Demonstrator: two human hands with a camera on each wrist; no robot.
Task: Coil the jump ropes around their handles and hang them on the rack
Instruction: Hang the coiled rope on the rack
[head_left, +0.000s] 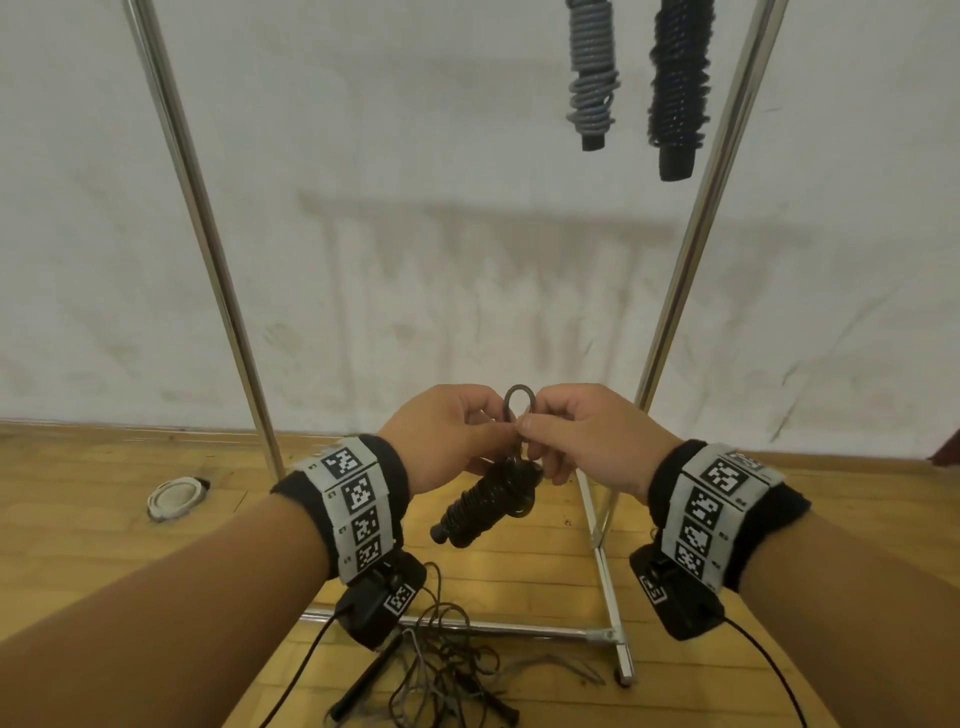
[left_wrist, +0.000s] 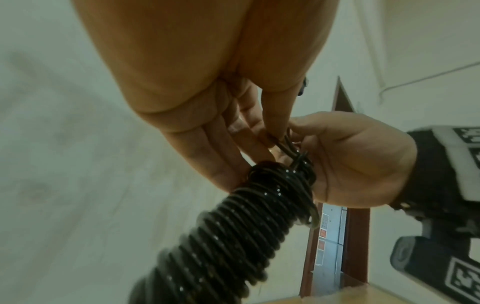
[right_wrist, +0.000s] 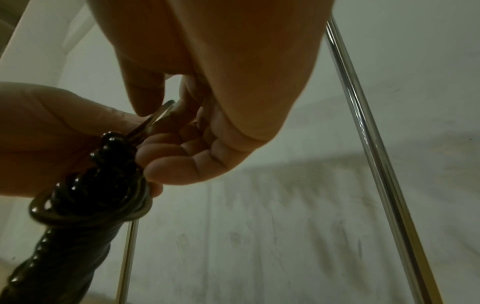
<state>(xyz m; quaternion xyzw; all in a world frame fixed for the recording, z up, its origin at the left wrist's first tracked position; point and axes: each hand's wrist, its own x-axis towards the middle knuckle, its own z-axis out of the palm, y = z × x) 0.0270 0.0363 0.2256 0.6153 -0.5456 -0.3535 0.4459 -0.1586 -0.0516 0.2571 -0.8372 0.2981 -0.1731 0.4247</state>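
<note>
Wooden floor (head_left: 519, 566) meets a scuffed white wall (head_left: 415, 208) behind the rack (head_left: 208, 234).

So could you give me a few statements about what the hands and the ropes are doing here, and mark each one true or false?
1. Both hands pinch a small rope loop above the coiled black jump rope. True.
2. Two coiled ropes hang up on the rack: a grey one and a dark one. True.
3. The left hand is resting on the floor. False: it is raised, holding the loop opposite the right hand.
4. No rope is left on the floor. False: a loose tangle of rope lies there.
</note>
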